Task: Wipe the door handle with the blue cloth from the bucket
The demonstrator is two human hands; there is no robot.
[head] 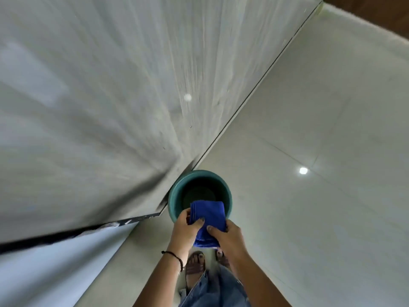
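Both hands grip the folded blue cloth (208, 220) between them, just above the sandalled feet: the left hand (186, 229) pinches its 9 o'clock edge and the right hand (228, 238) clamps its 4 o'clock corner, neither nearer than the other. The cloth's long axis runs from 6 to 12 o'clock, its far end overhanging the near rim of the teal bucket (174, 196), which stands on the pale tiled floor (309, 129). The door handle is not in view; it presumably lies up the grey door (88, 107) rising from 9 to 12 o'clock.
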